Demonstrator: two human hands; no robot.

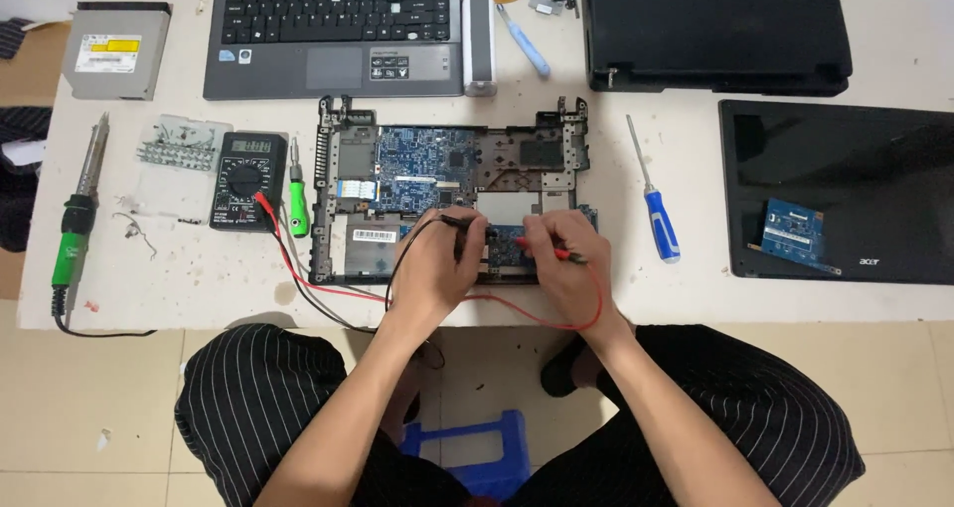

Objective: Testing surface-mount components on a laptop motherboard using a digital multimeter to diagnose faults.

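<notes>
At the table's near edge, you're working both hands over an opened laptop base. Your left hand is pinching the black probe, fingers closed around it; the probe is lying roughly level, long axis left to right, tip pointing right toward the board's middle. Your right hand is gripping the red probe, also closed on it; its long axis is running left to right with a slight downward tilt to the right, tip pointing left toward the other probe. Both tips are sitting near each other over the blue circuit board in the lower part of the chassis; actual contact is too small to tell. Red and black leads are looping off the table edge and running back to the black multimeter, which is sitting just left of the chassis. A green-handled screwdriver is lying between the meter and the chassis. A blue-handled screwdriver is lying to the right of the chassis, long axis near vertical, handle toward you.
</notes>
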